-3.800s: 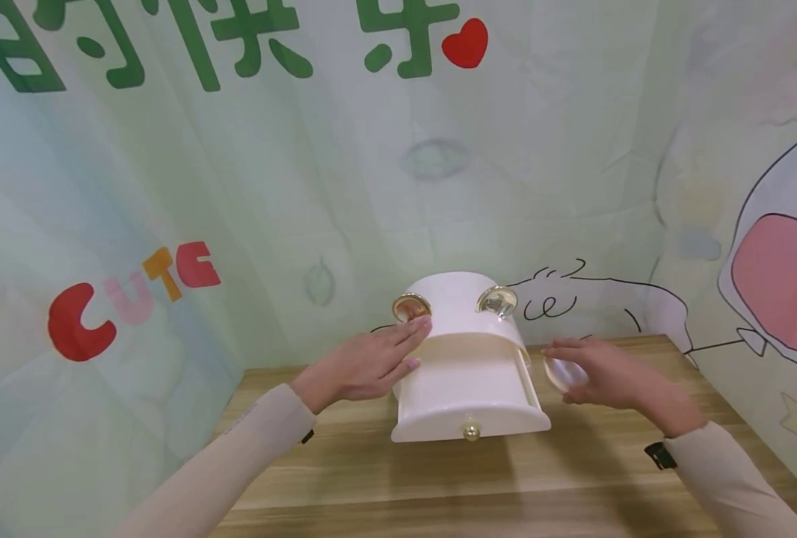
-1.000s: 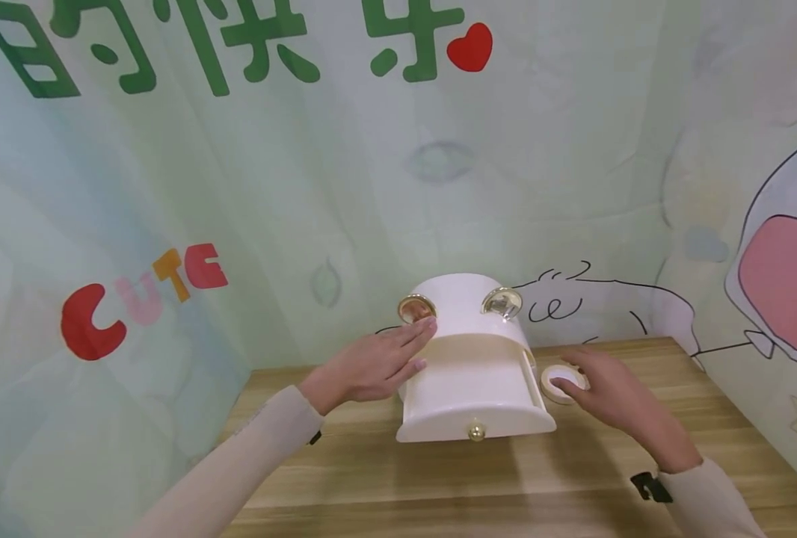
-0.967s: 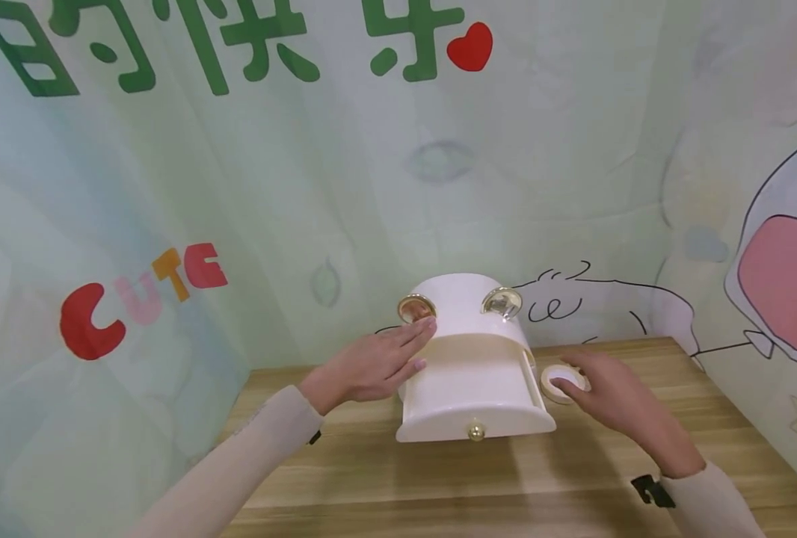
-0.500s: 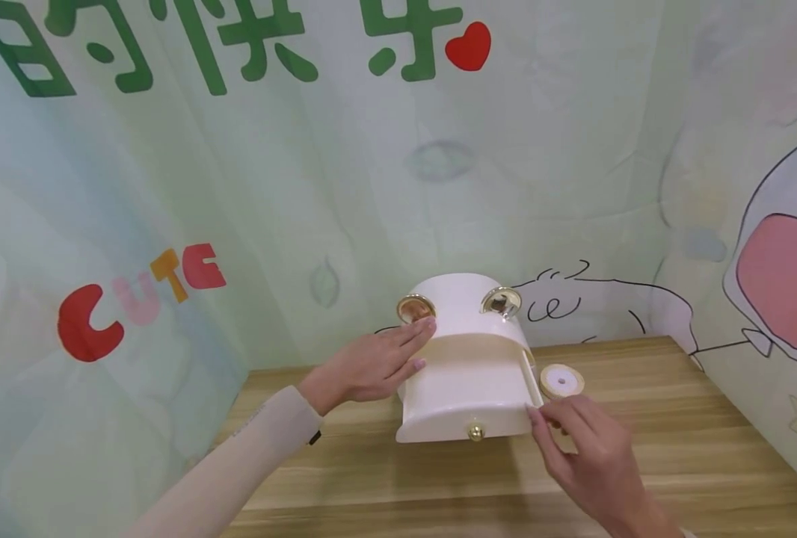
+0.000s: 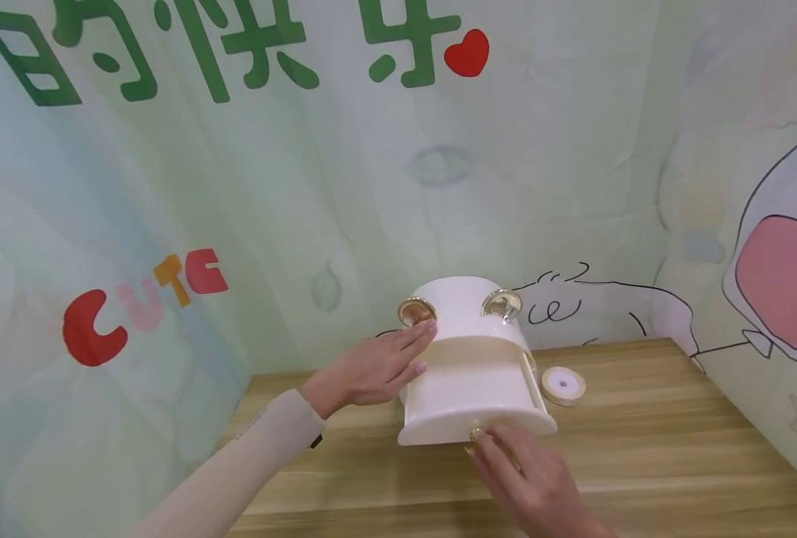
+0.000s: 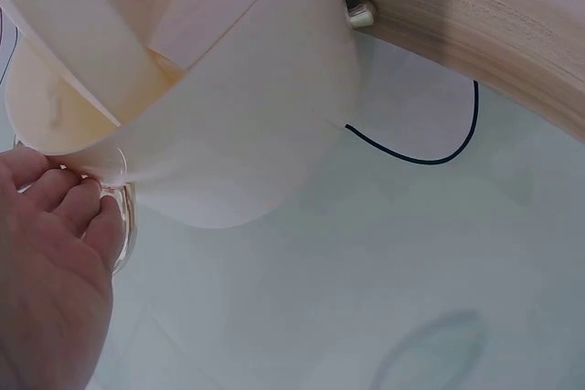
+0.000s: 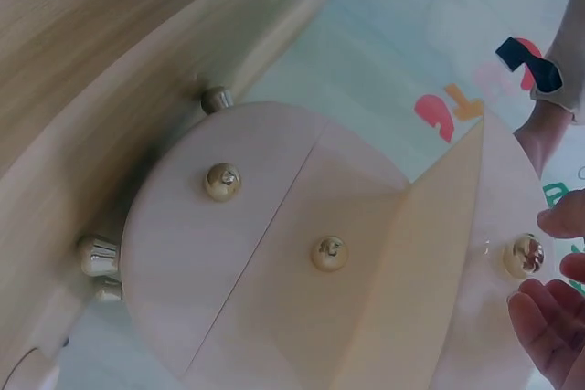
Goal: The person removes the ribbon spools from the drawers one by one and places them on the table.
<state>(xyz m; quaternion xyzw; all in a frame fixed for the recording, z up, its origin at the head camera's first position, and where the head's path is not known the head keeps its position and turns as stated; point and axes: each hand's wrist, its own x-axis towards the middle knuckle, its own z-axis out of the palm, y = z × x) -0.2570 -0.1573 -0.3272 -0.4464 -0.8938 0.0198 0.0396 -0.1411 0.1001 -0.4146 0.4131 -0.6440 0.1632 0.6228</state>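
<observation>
The right hand (image 5: 536,489) is cut off by the head view's bottom edge.

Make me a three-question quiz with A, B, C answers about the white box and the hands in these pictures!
1. Where does the round ribbon spool lie?
A. on the table, right of the white box
B. on top of the box
C. in the left hand

2. What colour is the small knob on the pulled-out drawer?
A. red
B. gold
C. blue

3. How is the left hand?
A. curled in a fist
B. flat against the box's side
C. lifted off the box

Answers:
1 A, the spool rests on the wooden table beside the box.
2 B, the knob shines gold at the right hand fingertips.
3 B, its straight fingers lie on the box.
</observation>
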